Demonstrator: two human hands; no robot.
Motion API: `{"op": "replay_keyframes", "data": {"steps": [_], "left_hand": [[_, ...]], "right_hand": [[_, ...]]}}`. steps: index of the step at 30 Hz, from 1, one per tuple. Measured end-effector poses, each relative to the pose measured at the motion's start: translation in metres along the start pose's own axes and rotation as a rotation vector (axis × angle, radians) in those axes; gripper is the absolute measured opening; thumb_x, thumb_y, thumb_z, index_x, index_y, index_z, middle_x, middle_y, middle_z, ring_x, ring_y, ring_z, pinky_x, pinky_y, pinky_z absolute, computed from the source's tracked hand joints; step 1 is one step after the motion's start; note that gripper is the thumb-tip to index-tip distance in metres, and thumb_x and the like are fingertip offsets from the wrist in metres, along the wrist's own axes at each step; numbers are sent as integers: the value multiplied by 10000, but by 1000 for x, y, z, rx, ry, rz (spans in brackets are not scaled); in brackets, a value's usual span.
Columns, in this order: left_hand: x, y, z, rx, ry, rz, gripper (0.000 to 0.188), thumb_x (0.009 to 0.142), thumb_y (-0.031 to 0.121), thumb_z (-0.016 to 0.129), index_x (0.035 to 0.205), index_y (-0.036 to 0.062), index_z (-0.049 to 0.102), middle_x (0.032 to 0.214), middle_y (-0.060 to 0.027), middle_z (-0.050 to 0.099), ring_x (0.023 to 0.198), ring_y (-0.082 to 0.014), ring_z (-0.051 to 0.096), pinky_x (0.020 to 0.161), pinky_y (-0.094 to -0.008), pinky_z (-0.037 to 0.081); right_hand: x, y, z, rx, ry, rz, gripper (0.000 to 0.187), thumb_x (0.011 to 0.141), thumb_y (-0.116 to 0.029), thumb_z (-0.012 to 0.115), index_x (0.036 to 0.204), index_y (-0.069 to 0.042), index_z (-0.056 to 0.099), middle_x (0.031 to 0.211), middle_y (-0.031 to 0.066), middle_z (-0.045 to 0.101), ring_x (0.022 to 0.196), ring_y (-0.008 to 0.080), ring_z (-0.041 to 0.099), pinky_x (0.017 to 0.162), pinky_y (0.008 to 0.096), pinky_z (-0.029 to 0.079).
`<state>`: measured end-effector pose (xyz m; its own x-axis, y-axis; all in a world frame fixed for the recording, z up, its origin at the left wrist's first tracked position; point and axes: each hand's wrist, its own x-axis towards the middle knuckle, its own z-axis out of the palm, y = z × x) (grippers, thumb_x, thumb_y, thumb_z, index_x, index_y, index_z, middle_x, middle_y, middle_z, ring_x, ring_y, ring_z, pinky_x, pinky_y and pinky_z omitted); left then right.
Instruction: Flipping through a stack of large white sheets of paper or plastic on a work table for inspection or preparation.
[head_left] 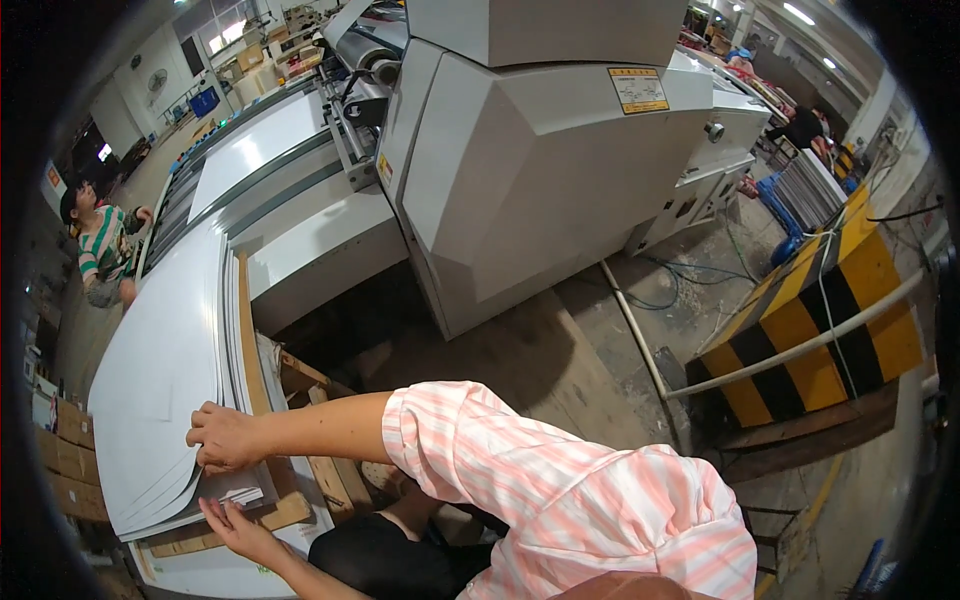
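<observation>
A thick stack of white sheets [160, 380] lies at the left on a wooden board [290, 508]. My right hand [228, 437] reaches across from the right with its fingers curled over the stack's near right part. It grips the edges of the top sheets, whose near corner bends upward. Just below, my left hand [240, 535] is beside the lifted corner, fingers apart, with nothing seen in it. More sheet edges show under the bent corner, between the two hands.
Beyond the stack, a feed table [250, 145] carries a white sheet toward a large grey machine [560, 170]. A person [103, 240] in a striped shirt is at the far left. On the right are a pale pipe rail [800, 355] and a yellow-black striped block [800, 330].
</observation>
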<state>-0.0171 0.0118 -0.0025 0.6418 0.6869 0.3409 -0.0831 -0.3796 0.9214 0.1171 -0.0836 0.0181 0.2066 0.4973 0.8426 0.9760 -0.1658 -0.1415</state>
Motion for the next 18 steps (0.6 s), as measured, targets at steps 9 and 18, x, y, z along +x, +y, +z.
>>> {"op": "replay_keyframes", "data": {"steps": [9, 18], "left_hand": [[-17, 23, 19, -102, 88, -33, 483, 888, 73, 419, 1356, 80, 298, 1240, -151, 438, 1019, -194, 462, 881, -299, 375], [-33, 43, 43, -221, 141, -94, 480, 892, 83, 391, 1355, 71, 265, 1251, -137, 441, 1052, -220, 454, 915, -324, 368]], "right_hand": [[4, 2, -3, 72, 35, 31, 201, 701, -327, 633, 699, -131, 677, 962, 75, 568, 928, 242, 478, 820, 354, 360], [14, 17, 14, 449, 49, 416, 280, 684, -317, 641, 641, -41, 623, 654, 140, 564, 662, 270, 565, 664, 400, 428]]}}
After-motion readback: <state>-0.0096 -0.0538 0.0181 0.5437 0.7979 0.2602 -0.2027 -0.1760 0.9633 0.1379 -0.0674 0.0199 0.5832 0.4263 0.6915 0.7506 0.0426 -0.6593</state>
